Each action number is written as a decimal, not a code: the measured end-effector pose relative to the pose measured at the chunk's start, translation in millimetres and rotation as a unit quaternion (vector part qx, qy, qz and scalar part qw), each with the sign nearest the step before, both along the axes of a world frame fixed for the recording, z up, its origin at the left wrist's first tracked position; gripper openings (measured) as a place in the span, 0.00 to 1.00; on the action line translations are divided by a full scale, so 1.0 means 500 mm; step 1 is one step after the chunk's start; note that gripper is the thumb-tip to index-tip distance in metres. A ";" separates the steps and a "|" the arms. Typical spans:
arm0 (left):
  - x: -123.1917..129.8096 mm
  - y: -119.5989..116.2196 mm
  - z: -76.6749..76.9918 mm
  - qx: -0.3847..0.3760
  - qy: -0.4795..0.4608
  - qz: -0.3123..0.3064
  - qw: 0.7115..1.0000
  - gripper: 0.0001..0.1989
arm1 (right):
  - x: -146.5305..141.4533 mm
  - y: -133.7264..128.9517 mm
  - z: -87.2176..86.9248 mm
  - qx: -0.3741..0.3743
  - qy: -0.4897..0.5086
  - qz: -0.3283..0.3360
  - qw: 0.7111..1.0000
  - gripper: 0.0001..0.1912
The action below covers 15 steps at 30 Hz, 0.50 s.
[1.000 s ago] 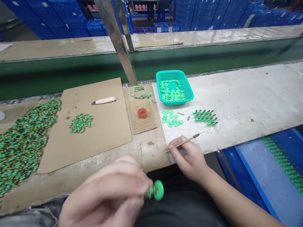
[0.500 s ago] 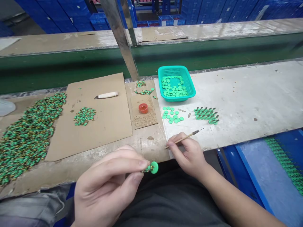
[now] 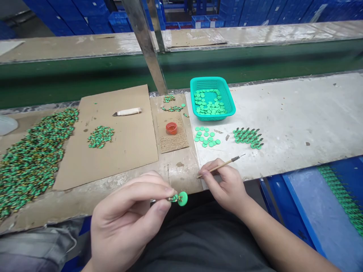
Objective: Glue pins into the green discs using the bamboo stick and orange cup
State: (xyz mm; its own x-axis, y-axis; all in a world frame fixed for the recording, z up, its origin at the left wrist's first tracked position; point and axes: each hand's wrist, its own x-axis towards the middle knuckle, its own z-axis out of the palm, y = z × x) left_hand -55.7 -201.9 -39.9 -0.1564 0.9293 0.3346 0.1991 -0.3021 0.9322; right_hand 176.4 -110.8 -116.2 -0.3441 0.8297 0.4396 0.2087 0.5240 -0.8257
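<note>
Between thumb and fingers, my left hand [image 3: 133, 215] pinches a small green-and-gold toy figure [image 3: 175, 198] with a round green base [image 3: 183, 198] at its far end. The figure lies sideways, its base toward the right; its other end is hidden by my fingertips. My right hand [image 3: 224, 183] grips a thin wooden-handled tool [image 3: 219, 166] with a dark collar and a fine needle-like tip pointing right, away from the figure. Loose green discs [image 3: 208, 140] lie on the table beyond my right hand. Several figures on bases [image 3: 248, 138] stand in a group right of them.
A turquoise basket [image 3: 231, 107] holds more discs. A red cap-like dish [image 3: 171, 128] sits on a cardboard piece [image 3: 174, 145]. On the large cardboard [image 3: 133, 147] are a white-wrapped blade [image 3: 127, 112] and a small heap of figures [image 3: 101, 136]. A big pile [image 3: 36, 158] spreads at left.
My left hand has shifted slightly left with the figure, which has turned a little in the fingers. My right hand and its tool stay nearly still. The view has tipped slightly.
</note>
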 end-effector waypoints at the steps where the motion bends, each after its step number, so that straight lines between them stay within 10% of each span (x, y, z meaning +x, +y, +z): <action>1: 0.000 0.002 0.000 0.000 0.000 0.000 1.000 0.04 | 0.001 0.000 0.000 -0.001 0.000 0.000 1.000 0.10; 9: -0.012 0.018 -0.006 0.005 0.035 0.013 0.999 0.04 | -0.003 0.002 -0.007 -0.012 0.016 0.007 1.000 0.09; 15: -0.045 0.059 -0.088 -0.059 0.132 0.091 0.985 0.09 | 0.002 -0.003 0.002 0.016 0.020 -0.005 1.000 0.09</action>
State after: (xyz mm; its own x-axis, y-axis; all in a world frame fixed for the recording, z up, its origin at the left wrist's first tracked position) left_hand -78.4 -172.6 -83.9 -0.2461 0.9290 0.2762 0.4794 -0.1310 0.8678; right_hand 177.5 -112.2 -115.4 -0.3176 0.8186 0.4785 0.1808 0.5477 -0.8169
